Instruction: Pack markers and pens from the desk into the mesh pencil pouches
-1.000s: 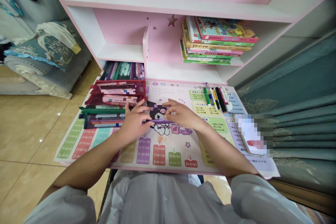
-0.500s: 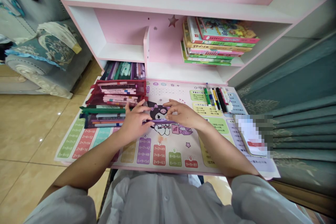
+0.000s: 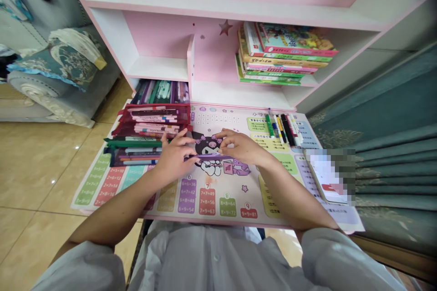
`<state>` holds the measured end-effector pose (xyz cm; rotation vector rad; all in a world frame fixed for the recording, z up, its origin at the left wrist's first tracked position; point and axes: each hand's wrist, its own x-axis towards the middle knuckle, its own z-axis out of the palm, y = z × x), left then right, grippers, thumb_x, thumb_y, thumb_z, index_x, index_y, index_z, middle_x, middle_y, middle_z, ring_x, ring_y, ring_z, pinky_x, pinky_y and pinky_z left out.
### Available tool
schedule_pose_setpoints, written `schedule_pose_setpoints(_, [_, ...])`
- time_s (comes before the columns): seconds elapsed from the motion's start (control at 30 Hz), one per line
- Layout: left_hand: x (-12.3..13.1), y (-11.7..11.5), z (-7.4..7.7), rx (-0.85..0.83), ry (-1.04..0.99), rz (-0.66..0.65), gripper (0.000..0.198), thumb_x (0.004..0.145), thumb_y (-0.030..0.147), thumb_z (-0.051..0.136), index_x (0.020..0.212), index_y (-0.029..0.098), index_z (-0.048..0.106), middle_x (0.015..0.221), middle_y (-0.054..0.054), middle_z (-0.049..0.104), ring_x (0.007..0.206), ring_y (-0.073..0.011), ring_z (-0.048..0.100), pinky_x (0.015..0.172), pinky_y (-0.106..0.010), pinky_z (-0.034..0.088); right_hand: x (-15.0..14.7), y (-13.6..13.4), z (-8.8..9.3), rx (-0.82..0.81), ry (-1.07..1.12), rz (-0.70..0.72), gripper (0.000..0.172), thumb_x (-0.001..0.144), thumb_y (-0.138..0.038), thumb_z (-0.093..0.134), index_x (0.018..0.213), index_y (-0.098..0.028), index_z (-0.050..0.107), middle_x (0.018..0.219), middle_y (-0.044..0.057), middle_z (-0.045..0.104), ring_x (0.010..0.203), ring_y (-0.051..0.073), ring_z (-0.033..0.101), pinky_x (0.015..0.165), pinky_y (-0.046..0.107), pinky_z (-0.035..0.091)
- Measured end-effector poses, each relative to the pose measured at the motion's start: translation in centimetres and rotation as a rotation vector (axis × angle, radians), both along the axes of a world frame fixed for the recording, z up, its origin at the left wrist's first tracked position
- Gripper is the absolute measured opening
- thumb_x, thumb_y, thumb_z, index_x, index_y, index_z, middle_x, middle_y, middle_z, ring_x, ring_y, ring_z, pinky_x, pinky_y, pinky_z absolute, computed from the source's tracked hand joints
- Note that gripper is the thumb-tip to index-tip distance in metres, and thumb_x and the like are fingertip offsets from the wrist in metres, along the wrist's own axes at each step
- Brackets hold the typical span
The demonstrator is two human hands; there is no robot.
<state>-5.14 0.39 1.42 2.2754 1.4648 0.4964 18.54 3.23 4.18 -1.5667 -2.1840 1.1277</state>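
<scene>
A slim purple pen (image 3: 209, 156) lies crosswise between my hands, over a cartoon figure on the printed times-table desk mat (image 3: 208, 200). My left hand (image 3: 174, 158) grips its left end, and my right hand (image 3: 241, 148) closes over its right end. The pen's middle shows between them, and its exact type is too thin to tell. Just left of my left hand sit a red mesh pencil pouch (image 3: 153, 120) and a row of loose pens (image 3: 133, 151).
A pink-and-white shelf unit (image 3: 221, 95) stands behind the mat, holding stacked books (image 3: 280, 54). Markers (image 3: 283, 129) lie at the mat's far right, near a pixelated flat object (image 3: 326, 177). A teal curtain hangs right; a sofa and tiled floor lie left.
My right hand has shifted slightly right along the purple pen, and its fingertips have moved off the cartoon's head. My left hand has barely moved.
</scene>
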Motion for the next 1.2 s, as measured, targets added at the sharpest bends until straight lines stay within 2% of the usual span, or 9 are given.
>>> schedule_pose_setpoints(0.47, [-0.2,0.1,-0.2,-0.007,0.003,-0.001,0.011,0.08,0.027,0.073,0.069,0.027,0.074,0.122,-0.003,0.07,0.139,-0.0359,0.043,0.112,-0.073,0.007,0.6,0.3,-0.2,0.015,-0.005,0.002,0.016,0.079,-0.026,0.062,0.065,-0.025,0.069,0.135,0.002,0.062,0.142,0.03,0.041,0.116,0.054,0.031])
schedule_pose_setpoints(0.8, [-0.4,0.1,-0.2,-0.021,0.018,0.003,0.01,0.08,0.027,0.073,0.07,0.027,0.074,0.122,-0.002,0.07,0.14,-0.0353,0.042,0.113,-0.073,0.007,1.0,0.4,0.5,-0.002,-0.034,-0.004,0.015,0.078,-0.027,0.062,0.065,-0.025,0.069,0.135,0.002,0.063,0.14,0.03,0.044,0.116,0.052,0.032])
schedule_pose_setpoints(0.97, [-0.3,0.3,0.3,-0.045,0.024,0.026,0.01,0.079,0.025,0.073,0.069,0.026,0.074,0.122,-0.002,0.07,0.14,-0.037,0.04,0.112,-0.074,0.008,1.3,0.5,0.6,0.001,-0.046,-0.007,0.014,0.077,-0.026,0.062,0.065,-0.025,0.069,0.135,0.002,0.063,0.137,0.031,0.047,0.116,0.053,0.032])
schedule_pose_setpoints(1.2, [-0.4,0.3,0.8,-0.1,0.067,-0.011,0.011,0.081,0.027,0.071,0.071,0.026,0.074,0.126,-0.003,0.069,0.141,-0.0362,0.04,0.112,-0.074,0.007,1.6,0.5,0.3,0.007,-0.058,0.039,0.015,0.078,-0.029,0.06,0.07,-0.025,0.072,0.136,0.002,0.062,0.135,0.031,0.049,0.113,0.053,0.036])
